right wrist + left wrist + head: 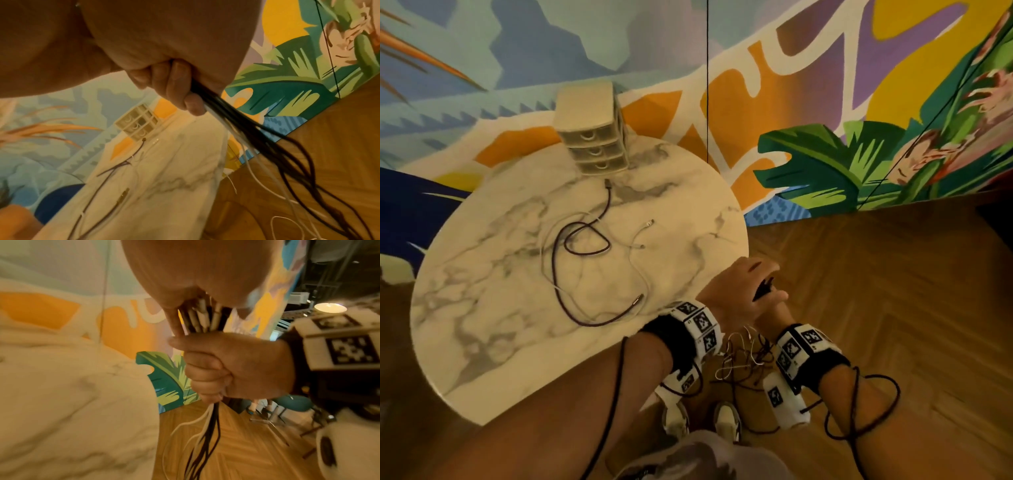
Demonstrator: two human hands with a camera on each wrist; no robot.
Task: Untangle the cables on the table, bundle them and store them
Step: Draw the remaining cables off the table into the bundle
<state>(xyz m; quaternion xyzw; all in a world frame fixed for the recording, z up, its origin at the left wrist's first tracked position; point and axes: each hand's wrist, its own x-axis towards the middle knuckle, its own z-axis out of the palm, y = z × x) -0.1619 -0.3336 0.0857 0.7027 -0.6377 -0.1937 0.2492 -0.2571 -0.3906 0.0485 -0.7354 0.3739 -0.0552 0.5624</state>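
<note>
Off the table's right edge, both hands hold one bundle of dark and white cables [202, 318]. My right hand [772, 308] is a fist round the bundle [205, 100], fingers curled tight [205, 369]. My left hand [753, 277] sits just above it, closed over the plug ends, and dark tips [763, 289] poke out. The loose lengths [743, 363] hang tangled toward the floor between my wrists. On the marble table [482, 308] a dark purple cable [585, 246] and a thin white cable [635, 260] still lie looped over each other.
A small beige drawer unit [592, 137] with three shut drawers stands at the table's far edge, against the painted wall. Wood floor [893, 291] lies to the right. My shoes [726, 418] are below the hanging cables. Dark leads wrap my forearms.
</note>
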